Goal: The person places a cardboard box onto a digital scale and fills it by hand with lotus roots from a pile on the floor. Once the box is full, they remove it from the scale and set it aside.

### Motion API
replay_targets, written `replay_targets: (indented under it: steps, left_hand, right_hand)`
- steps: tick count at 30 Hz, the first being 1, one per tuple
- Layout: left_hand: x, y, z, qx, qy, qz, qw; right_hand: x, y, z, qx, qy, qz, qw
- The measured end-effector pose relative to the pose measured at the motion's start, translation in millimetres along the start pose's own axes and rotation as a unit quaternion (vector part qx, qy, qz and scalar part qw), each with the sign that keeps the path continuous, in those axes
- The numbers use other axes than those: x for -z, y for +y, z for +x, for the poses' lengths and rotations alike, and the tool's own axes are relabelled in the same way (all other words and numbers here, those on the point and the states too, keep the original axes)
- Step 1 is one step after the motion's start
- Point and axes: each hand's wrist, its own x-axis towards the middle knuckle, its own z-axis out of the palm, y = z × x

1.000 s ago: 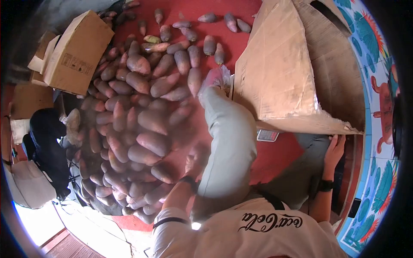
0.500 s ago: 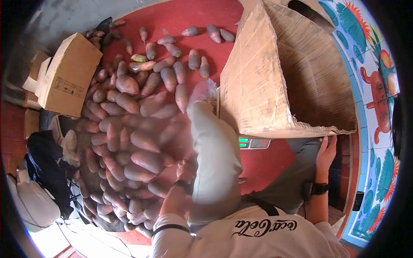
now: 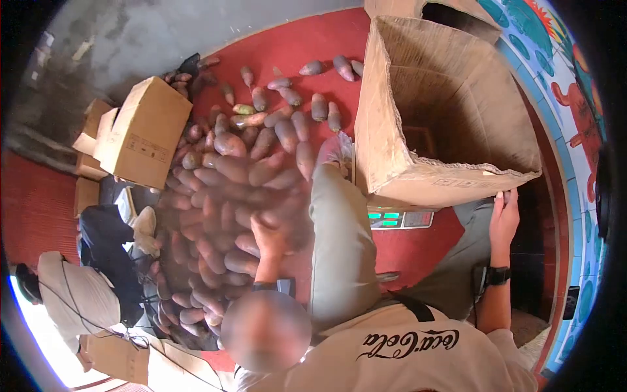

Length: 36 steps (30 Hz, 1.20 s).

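My left hand (image 3: 270,237) is over a pile of reddish-purple root vegetables (image 3: 230,145), which look like long radishes. Its thumb side points up and away from me; a hazy patch blurs the other fingers, so whether they grip a root cannot be seen. On the other side, my right hand (image 3: 504,219) has its fingertips pressed at the near lower corner of a large open cardboard box (image 3: 379,117). The box is tilted with its opening toward me. Beneath it is a scale (image 3: 418,219) with lit green digits.
A smaller cardboard box (image 3: 150,140) stands left of the pile, beside stacked cartons. Dark cloth (image 3: 108,245) and a pale container (image 3: 78,287) with cords are lower left. Loose roots lie across the red floor (image 3: 274,55). A patterned tiled wall (image 3: 575,104) borders the right.
My left hand has moved forward from beside my knee to over the pile, with its thumb raised. My right hand stays at the box corner. The whole view has shifted.
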Motion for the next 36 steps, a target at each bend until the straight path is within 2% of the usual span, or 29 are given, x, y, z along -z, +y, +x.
replay_targets:
  steps: [2, 6, 7, 11, 13, 15, 20, 23, 30, 36]
  left_hand:
    - [15, 68, 5, -0.034, 0.074, -0.075, 0.994]
    - [43, 204, -11, -0.025, 0.092, -0.127, 0.987]
    - [41, 221, -15, -0.032, 0.102, -0.186, 0.977]
    - [32, 284, -29, -0.196, 0.117, -0.205, 0.952]
    - [23, 313, -36, -0.300, 0.105, -0.254, 0.913]
    - [17, 335, -47, -0.352, 0.113, -0.197, 0.908]
    - [-19, 370, -55, -0.450, 0.080, -0.223, 0.861]
    - [-35, 376, -60, -0.439, 0.036, -0.193, 0.877]
    - [-65, 373, -57, -0.466, -0.018, -0.137, 0.874]
    - [-70, 369, -55, -0.486, -0.011, -0.105, 0.868]
  right_hand:
    - [2, -4, 0, -0.002, -0.002, -0.001, 1.000]
    - [4, -1, -1, -0.011, -0.003, -0.006, 1.000]
    - [3, 2, -1, -0.011, -0.001, -0.010, 1.000]
    - [5, 9, 1, -0.002, -0.008, -0.057, 0.998]
    - [11, -1, 0, -0.009, -0.027, -0.059, 0.998]
    - [12, 2, 0, -0.002, -0.024, -0.047, 0.999]
    - [13, 6, -1, 0.018, -0.012, -0.059, 0.998]
    - [10, 13, 0, 0.037, -0.003, -0.060, 0.998]
    - [16, 7, 0, 0.037, -0.012, -0.051, 0.998]
    - [14, 11, 1, 0.034, -0.012, -0.055, 0.998]
